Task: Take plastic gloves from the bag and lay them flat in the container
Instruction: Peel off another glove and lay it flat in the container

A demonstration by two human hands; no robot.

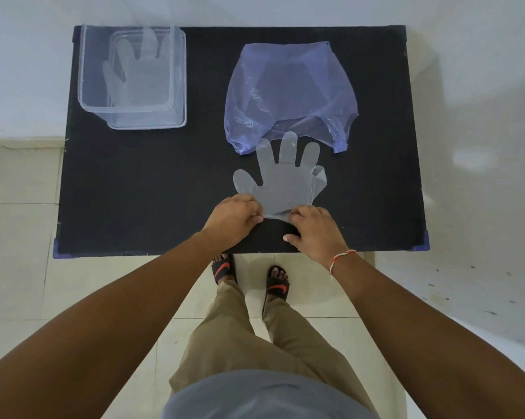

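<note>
bag [288,95] lay just beyond glove [285,179]; container [131,77] far left; glove fingers pointed away; left hand [234,220] and right hand [315,229] pinched its cuff.

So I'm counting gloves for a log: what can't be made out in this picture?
- Head view: whether the bag holds more gloves; its tinted, creased film blurs the inside.
- How many gloves lie in the container: see-through layers overlap.
- The glove on the table: one or two layers, unclear at its right edge.
- Its cuff, covered by the left hand and right hand.
</note>
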